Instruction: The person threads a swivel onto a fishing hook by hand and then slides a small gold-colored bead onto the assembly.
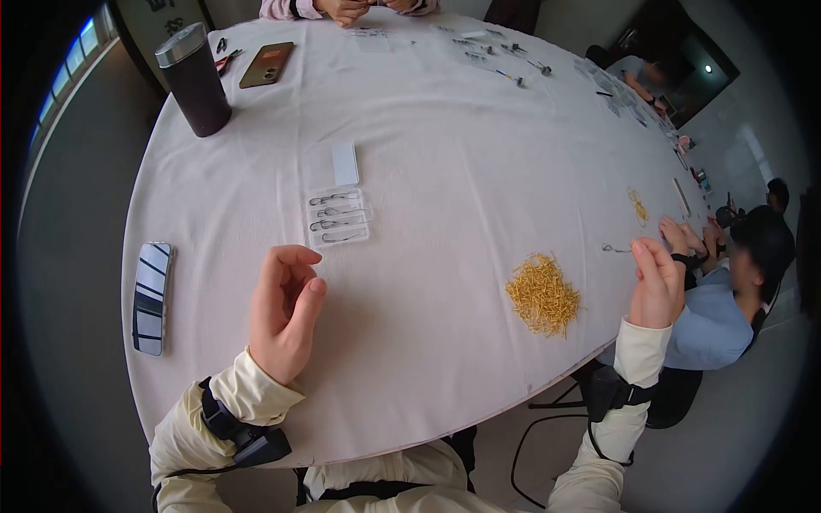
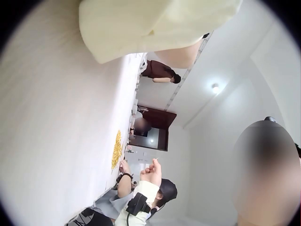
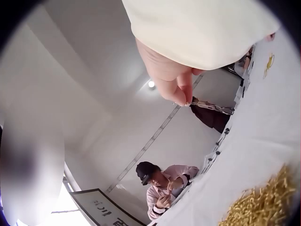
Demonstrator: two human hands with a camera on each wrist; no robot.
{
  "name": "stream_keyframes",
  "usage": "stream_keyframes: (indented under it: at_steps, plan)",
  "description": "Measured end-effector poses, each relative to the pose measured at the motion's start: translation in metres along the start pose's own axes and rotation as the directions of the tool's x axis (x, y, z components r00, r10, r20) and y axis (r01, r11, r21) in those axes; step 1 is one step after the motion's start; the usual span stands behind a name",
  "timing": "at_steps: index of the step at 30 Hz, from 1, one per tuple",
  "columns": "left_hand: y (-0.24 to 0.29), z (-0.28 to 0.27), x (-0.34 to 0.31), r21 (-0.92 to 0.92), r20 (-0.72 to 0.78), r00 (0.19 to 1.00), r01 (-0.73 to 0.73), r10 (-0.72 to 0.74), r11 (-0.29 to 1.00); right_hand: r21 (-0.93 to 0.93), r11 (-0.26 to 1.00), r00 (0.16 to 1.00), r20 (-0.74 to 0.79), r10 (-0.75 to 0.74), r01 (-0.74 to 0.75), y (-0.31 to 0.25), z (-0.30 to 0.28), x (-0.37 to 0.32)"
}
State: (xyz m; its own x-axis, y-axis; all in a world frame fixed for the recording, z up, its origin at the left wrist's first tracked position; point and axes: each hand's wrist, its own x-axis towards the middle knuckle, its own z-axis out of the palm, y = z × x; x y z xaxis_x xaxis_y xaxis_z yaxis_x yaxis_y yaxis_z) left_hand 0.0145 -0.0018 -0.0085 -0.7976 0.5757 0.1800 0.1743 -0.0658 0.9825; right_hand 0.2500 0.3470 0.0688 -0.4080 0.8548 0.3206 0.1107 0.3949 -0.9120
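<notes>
My right hand (image 1: 657,282) is raised at the right side of the table, past the pile of small gold-coloured pieces (image 1: 544,295). Between thumb and fingertips it pinches a thin, dark looped wire piece (image 1: 614,249); the right wrist view shows this wire piece (image 3: 214,107) stretching away from the fingertips. My left hand (image 1: 286,312) is held over the left part of the table, fingers loosely bent, with a gap between thumb and forefinger and nothing in it. Just beyond it lies a clear compartment box (image 1: 339,216) holding several similar dark looped pieces.
A white card-like rectangle (image 1: 345,163) lies behind the box. To the left are a phone (image 1: 153,297), a dark tumbler (image 1: 196,85) and another phone (image 1: 267,65). Yellow loops (image 1: 637,207) lie at the right. Other people sit around the table, one close on the right (image 1: 710,329).
</notes>
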Motion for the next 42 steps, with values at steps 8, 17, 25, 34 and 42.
stream_keyframes:
  at_steps: [8,17,25,34,42]
  plan:
    - [0.003,-0.002,0.0,-0.075,-0.019,0.995,0.092,-0.094,0.993,-0.819,0.534,0.977,0.174,-0.12,0.211,0.097,-0.104,0.084]
    - [-0.002,-0.006,0.001,-0.221,-0.125,0.985,0.089,-0.119,0.971,-0.97,0.166,0.977,0.152,-0.152,0.177,0.128,-0.061,0.091]
    - [-0.005,-0.004,0.001,-0.2,-0.065,0.988,0.126,-0.141,0.972,-0.574,0.522,0.766,0.568,-0.301,0.631,0.024,0.035,0.011]
    - [-0.003,-0.006,0.001,-0.161,-0.063,0.989,0.12,-0.131,0.98,-0.282,0.341,0.409,0.824,-0.393,0.897,0.011,0.088,-0.012]
    - [-0.003,-0.004,0.001,-0.135,-0.066,0.995,0.069,-0.079,0.988,-0.308,0.456,0.508,0.752,-0.42,0.835,-0.009,0.109,-0.008]
